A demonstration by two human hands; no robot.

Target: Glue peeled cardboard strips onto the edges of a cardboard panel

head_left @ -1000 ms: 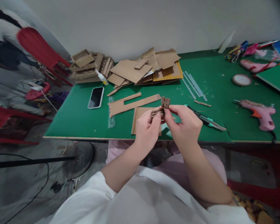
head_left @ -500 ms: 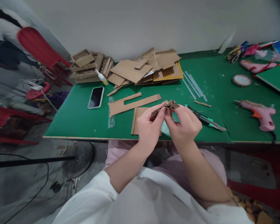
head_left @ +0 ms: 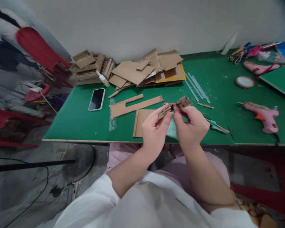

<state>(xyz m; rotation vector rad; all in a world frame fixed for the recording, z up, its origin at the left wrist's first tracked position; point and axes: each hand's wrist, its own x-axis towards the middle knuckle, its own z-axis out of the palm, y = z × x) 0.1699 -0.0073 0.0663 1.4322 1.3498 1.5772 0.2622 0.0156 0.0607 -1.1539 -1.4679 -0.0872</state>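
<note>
Both forearms raised, 2 hands close together: left hand (head_left: 154, 131) and right hand (head_left: 192, 126) pinching, fingertips nearly meeting.

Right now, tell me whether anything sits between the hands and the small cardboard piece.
Nothing does. The left hand and right hand both pinch the small cardboard piece directly in their fingers, above the green table. The utility knife lies beside the right hand.
</note>
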